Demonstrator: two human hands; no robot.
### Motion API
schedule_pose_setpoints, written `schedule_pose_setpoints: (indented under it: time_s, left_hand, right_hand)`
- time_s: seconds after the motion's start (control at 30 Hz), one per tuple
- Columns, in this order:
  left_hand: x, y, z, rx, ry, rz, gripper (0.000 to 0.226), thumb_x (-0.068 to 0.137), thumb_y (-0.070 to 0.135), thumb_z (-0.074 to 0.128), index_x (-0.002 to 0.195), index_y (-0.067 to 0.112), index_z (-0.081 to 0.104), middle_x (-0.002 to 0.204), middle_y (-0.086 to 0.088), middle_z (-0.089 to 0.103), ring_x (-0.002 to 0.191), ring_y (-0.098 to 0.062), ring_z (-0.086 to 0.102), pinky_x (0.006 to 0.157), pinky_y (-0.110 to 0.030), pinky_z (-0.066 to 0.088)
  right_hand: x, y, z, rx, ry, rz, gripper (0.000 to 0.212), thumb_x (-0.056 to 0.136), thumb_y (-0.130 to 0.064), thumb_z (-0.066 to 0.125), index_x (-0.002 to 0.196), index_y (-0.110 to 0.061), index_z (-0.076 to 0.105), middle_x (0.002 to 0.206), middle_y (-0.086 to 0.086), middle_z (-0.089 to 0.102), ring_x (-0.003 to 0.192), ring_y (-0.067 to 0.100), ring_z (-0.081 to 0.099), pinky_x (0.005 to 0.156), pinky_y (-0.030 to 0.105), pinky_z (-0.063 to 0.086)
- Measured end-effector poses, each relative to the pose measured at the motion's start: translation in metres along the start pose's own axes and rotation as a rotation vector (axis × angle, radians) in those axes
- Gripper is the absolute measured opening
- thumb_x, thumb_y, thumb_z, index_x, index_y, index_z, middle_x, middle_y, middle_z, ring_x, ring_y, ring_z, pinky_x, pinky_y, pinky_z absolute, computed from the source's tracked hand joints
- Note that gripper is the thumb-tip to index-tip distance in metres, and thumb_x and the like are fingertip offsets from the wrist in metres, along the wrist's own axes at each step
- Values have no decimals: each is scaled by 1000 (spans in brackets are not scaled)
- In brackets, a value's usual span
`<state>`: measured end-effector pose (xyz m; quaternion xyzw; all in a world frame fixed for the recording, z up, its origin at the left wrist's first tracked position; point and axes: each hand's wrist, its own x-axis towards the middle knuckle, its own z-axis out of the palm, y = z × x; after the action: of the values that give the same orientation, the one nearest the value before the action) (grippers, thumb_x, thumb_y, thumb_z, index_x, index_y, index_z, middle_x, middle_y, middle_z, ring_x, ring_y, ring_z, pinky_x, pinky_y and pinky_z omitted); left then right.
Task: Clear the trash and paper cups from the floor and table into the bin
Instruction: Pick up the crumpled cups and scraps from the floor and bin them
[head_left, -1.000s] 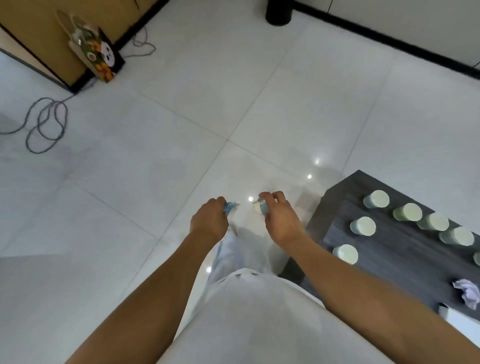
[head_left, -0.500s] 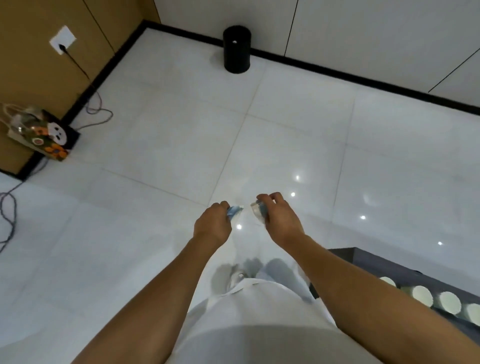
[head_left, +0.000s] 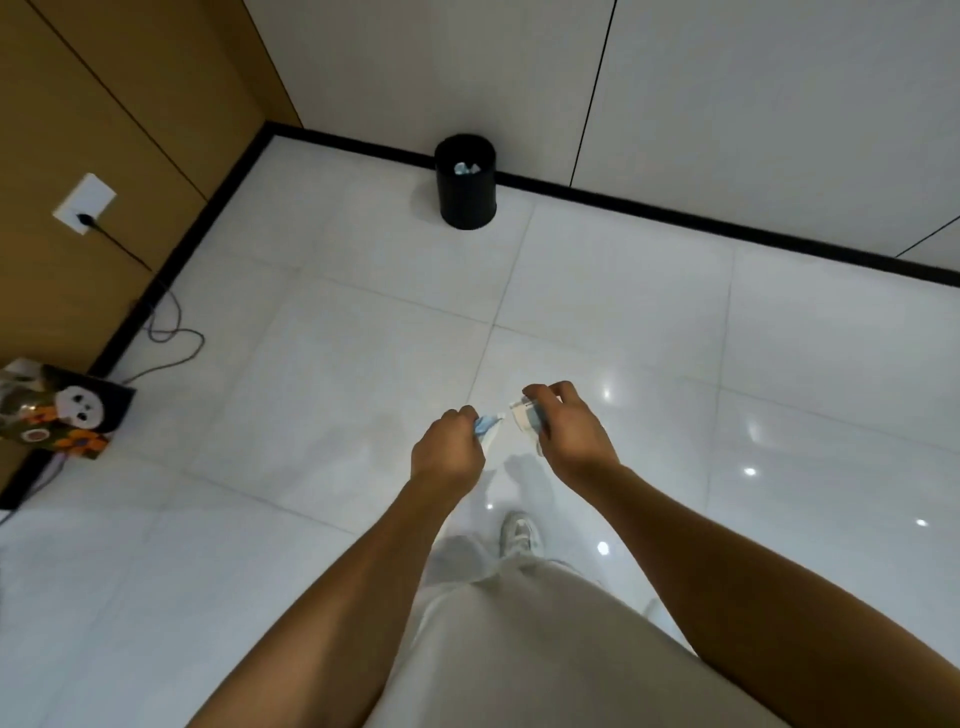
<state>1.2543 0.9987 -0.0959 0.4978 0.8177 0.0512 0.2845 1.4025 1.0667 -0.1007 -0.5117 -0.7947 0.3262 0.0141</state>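
Left hand (head_left: 448, 453) pinches a blue scrap (head_left: 484, 425); right hand (head_left: 570, 435) grips a crumpled cup (head_left: 524, 414). Both hover well short of the bin (head_left: 466, 183), which holds paper (head_left: 466, 168).

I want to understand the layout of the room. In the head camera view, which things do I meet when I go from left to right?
Printed gift bag on the floor → white wall socket with a black plug → left hand gripping a blue scrap → black round bin → right hand holding a pale crumpled wrapper.
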Motion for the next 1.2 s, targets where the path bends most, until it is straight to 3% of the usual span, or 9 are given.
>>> schedule_pose_setpoints:
  time_s: [0.23, 0.43, 0.67, 0.97, 1.2]
  left_hand:
    - [163, 4, -72, -32, 28, -9, 19, 95, 19, 50, 112, 13, 55, 107, -6, 62, 92, -25, 61, 77, -33, 53]
    - [317, -12, -140, -33, 40, 14, 20, 95, 19, 50, 113, 13, 56, 108, -6, 62, 93, -24, 61, 75, -30, 50]
    - [454, -23, -223, 4, 44, 33, 23, 94, 22, 54, 115, 12, 55, 109, -7, 62, 97, -24, 61, 70, -26, 42]
    - [642, -5, -276, 55, -16, 15, 23, 98, 27, 46, 114, 13, 53, 111, -8, 60, 102, -25, 59, 83, -35, 52]
    - [765, 12, -315, 86, -35, 2, 21, 97, 25, 47, 113, 13, 52, 111, -8, 60, 103, -26, 60, 82, -37, 52]
  right_hand:
    - [172, -32, -46, 13, 5, -23, 53, 88, 2, 51, 135, -21, 47, 131, 7, 45, 109, 28, 55, 84, 34, 54]
    - [329, -69, -68, 23, 19, 8, 53, 88, 2, 45, 135, -23, 47, 130, 7, 45, 107, 29, 55, 81, 35, 54]
    - [478, -113, -103, 20, 12, 46, 53, 89, -1, 54, 137, -23, 45, 134, 8, 44, 110, 30, 55, 87, 35, 54]
    - [674, -112, -148, -17, -53, 30, 57, 89, 0, 54, 140, -22, 43, 137, 9, 42, 115, 31, 52, 92, 33, 51]
    - [806, -106, -184, -94, -108, -2, 59, 88, -3, 58, 141, -22, 40, 139, 10, 42, 116, 31, 52, 89, 34, 53]
